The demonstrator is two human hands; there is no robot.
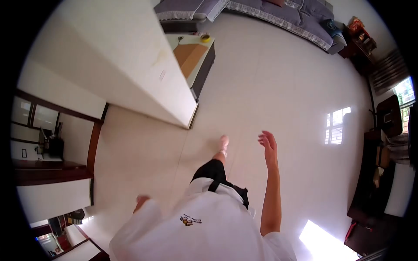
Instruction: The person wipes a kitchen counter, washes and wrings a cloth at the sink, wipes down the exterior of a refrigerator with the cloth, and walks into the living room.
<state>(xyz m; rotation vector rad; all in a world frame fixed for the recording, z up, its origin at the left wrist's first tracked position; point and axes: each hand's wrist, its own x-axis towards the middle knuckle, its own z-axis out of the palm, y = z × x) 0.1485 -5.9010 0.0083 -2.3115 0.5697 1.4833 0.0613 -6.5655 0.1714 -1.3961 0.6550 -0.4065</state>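
Note:
My right hand (267, 141) is out in front of me over the pale tiled floor (296, 95). Its fingers are loosely bent and apart, and nothing is in them. On the other side, only a small blurred patch of my left hand or forearm (141, 201) shows past the white sleeve; its fingers cannot be made out. One bare foot (224, 143) is on the floor below, ahead of my black shorts (213, 172). Neither hand touches any object that I can see.
A white wall end (143, 65) juts in at the left. Behind it, a low table (203, 65) bears a cardboard sheet (189, 56), a yellow tape roll (205, 38) and scissors (180, 39). A grey sofa (278, 17) lines the back; dark cabinets (365, 182) stand right.

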